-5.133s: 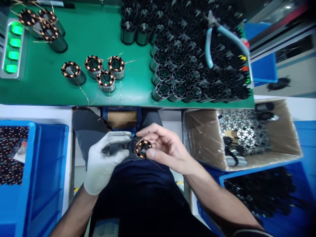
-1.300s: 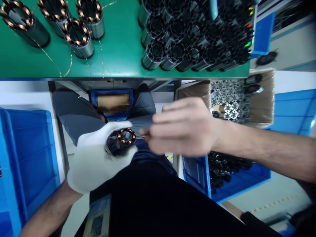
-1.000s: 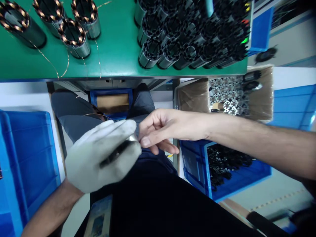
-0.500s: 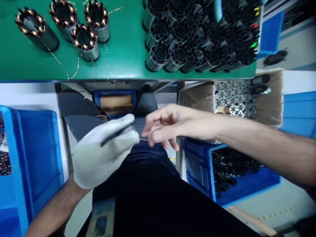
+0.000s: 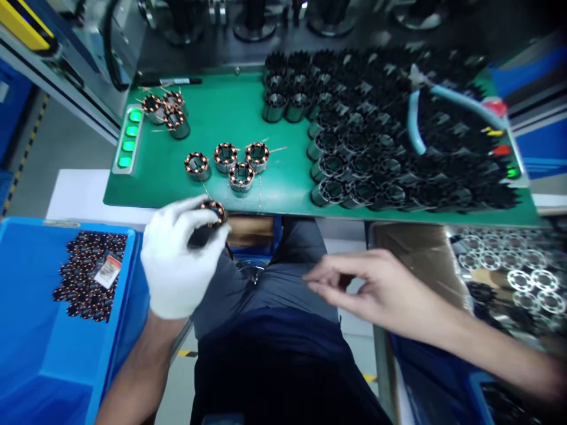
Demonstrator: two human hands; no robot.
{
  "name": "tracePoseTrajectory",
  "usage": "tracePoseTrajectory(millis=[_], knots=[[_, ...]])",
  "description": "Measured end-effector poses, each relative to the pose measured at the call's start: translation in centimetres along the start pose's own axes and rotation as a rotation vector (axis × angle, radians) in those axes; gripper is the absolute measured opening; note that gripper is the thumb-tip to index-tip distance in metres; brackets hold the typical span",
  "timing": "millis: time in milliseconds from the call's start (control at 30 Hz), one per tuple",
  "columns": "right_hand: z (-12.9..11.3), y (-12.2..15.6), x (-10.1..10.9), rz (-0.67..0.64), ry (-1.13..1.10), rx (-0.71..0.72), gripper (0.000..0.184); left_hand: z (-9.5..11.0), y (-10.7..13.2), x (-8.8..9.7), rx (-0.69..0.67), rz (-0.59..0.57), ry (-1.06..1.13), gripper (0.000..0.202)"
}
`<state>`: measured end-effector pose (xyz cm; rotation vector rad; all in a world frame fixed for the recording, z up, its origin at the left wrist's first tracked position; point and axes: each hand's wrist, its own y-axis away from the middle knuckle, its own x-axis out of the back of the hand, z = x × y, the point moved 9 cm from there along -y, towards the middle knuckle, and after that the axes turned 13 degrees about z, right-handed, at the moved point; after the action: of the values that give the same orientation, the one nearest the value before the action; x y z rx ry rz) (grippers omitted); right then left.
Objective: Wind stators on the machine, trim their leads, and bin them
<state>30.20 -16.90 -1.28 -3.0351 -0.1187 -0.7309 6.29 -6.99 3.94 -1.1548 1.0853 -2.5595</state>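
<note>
My left hand, in a white glove, is closed around a wound stator with copper coils, held just below the front edge of the green mat. My bare right hand hovers over my lap to the right, thumb and fingers curled loosely, and nothing shows in them. Several wound stators with loose copper leads stand on the mat just beyond my left hand, and a further group sits at the back left.
A dense block of black unwound stator cores fills the mat's right half, with blue-handled pliers lying on top. A green-lit button panel is at the left. A blue bin holds wound stators; a cardboard box holds metal laminations.
My left hand has lifted the stator up and left toward the mat's edge. My right hand has let go of the wire end and dropped away to the right. My head has tilted up.
</note>
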Motion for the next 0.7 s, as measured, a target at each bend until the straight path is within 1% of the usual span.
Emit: tracePoseTrajectory(millis=[67,133,167,233,300,333,367,433,500,533,567,600,633,667,700], knots=[[0.0,0.7,-3.0,-0.162,-0.047,0.001,0.018,-1.0,-1.6,-1.3,-0.052,0.059,-0.083,0.009],[0.0,1.8,-5.2,-0.292,-0.055,-0.008,0.015,-2.2,-2.7,-2.4,-0.065,0.091,-0.129,0.014],[0.2,2.4,-6.0,-0.337,-0.05,-0.023,0.015,-2.8,-3.2,-2.6,-0.053,0.109,-0.135,0.02],[0.9,3.4,-6.8,-0.392,-0.039,-0.075,0.02,-4.4,-4.5,-2.1,-0.018,0.188,-0.138,0.031],[1.9,4.2,-7.1,-0.408,-0.025,-0.152,0.021,-6.2,-6.3,-1.5,0.008,0.252,-0.175,0.032],[2.3,4.5,-7.3,-0.409,-0.022,-0.188,0.02,-7.2,-7.4,-1.7,0.014,0.241,-0.208,0.031],[2.6,4.8,-7.6,-0.411,-0.02,-0.213,0.019,-8.1,-8.6,-2.3,0.02,0.203,-0.239,0.031],[2.8,5.2,-8.3,-0.432,0.001,-0.216,0.022,-10.0,-11.1,-4.3,0.039,0.079,-0.267,0.031],[2.5,5.5,-9.2,-0.475,0.034,-0.172,0.027,-11.3,-13.1,-6.2,0.051,-0.003,-0.254,0.021],[2.2,5.5,-9.5,-0.495,0.045,-0.141,0.029,-11.6,-13.8,-6.6,0.045,-0.013,-0.239,0.018],[1.9,5.5,-9.7,-0.507,0.047,-0.116,0.03,-11.5,-14.2,-6.7,0.037,-0.006,-0.227,0.018],[1.5,5.4,-9.7,-0.506,0.036,-0.098,0.031,-11.1,-14.2,-6.4,0.025,0.015,-0.223,0.019],[1.2,5.1,-9.4,-0.486,0.01,-0.085,0.029,-10.4,-13.7,-5.8,0.018,0.046,-0.211,0.019],[0.8,4.6,-8.8,-0.442,-0.025,-0.076,0.026,-9.3,-12.9,-4.7,0.024,0.094,-0.18,0.016],[0.4,3.9,-7.9,-0.363,-0.067,-0.07,0.02,-8.1,-11.6,-3.4,0.036,0.137,-0.138,0.012]])
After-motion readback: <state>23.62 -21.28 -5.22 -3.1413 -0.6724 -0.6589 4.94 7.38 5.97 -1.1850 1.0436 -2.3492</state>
